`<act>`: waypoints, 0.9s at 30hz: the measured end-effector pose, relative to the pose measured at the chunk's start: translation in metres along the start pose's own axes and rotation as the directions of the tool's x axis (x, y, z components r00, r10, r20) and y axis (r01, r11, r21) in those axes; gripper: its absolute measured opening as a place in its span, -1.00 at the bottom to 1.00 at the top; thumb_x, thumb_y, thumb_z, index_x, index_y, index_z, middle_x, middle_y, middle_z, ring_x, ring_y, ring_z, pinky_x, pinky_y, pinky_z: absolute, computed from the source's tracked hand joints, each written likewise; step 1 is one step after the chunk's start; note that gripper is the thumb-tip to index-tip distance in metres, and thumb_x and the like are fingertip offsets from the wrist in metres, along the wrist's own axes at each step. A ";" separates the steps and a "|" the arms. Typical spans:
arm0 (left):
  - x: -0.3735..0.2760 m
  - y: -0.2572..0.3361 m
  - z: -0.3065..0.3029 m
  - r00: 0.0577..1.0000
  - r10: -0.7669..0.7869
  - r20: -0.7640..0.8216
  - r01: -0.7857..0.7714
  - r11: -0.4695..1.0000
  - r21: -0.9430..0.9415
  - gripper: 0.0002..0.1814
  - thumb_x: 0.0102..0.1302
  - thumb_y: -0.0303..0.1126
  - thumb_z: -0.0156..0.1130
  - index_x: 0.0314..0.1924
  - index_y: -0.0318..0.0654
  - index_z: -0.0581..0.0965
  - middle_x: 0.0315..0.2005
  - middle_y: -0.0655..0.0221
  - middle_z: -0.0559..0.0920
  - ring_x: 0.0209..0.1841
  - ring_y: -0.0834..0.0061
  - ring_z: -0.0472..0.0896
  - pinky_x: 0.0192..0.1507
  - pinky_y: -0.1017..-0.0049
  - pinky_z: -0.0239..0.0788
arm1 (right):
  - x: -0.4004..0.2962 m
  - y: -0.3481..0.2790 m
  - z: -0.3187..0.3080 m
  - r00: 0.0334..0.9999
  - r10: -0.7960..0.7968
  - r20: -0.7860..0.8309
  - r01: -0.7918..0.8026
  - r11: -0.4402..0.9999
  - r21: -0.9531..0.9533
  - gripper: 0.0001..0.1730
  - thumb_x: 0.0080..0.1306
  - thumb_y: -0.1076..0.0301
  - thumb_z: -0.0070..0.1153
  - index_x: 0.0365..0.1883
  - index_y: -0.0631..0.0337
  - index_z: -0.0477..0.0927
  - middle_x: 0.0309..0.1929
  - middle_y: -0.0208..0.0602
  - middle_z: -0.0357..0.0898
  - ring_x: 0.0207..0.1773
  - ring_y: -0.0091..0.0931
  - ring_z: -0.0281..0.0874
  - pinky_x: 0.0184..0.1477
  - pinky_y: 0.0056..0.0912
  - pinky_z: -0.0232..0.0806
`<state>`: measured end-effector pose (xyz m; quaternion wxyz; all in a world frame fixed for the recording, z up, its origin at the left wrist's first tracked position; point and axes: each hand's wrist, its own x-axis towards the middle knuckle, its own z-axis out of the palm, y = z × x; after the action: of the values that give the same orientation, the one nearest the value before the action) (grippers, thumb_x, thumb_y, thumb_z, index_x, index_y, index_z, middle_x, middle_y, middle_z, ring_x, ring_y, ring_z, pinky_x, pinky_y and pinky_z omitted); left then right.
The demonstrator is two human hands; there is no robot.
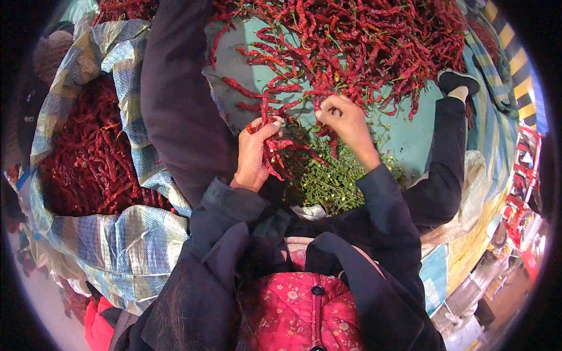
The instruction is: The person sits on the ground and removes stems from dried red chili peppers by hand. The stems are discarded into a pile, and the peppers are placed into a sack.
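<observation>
My left hand is closed around several dried red chillies, which stick out above and below the fingers. To its right, my right hand is slightly blurred, with the thumb and index finger brought together. Whether anything is pinched there cannot be told. More red chillies lie just beyond and under that hand. Below both hands is a pile of green chilli stems. A large heap of dried red chillies covers the far part of the pale green sheet.
On the left, a striped woven plastic sack holds many red chillies. My trouser legs flank the work area. A black shoe rests at the heap's right edge. Yellow-black striping runs along the far right.
</observation>
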<state>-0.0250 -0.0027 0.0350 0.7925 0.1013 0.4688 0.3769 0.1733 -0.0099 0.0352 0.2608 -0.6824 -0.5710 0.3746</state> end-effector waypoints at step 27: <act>-0.008 0.001 0.017 0.975 -0.073 0.212 0.077 0.997 -0.010 -0.77 0.13 -0.51 0.19 -0.18 -0.35 0.45 -0.41 0.41 0.54 -0.39 0.59 0.53 -0.30 0.58 0.42 | -0.019 -0.038 0.003 0.976 -0.088 0.197 0.059 0.987 0.150 -0.78 0.17 0.23 0.06 -0.40 0.23 0.48 -0.53 -0.16 0.47 -0.46 -0.32 0.47 -0.41 -0.37 0.26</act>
<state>-0.0141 -0.0046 0.0497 0.8524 0.1156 0.3819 0.3380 0.1476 -0.0205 0.0668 0.2631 -0.5984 -0.5913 0.4723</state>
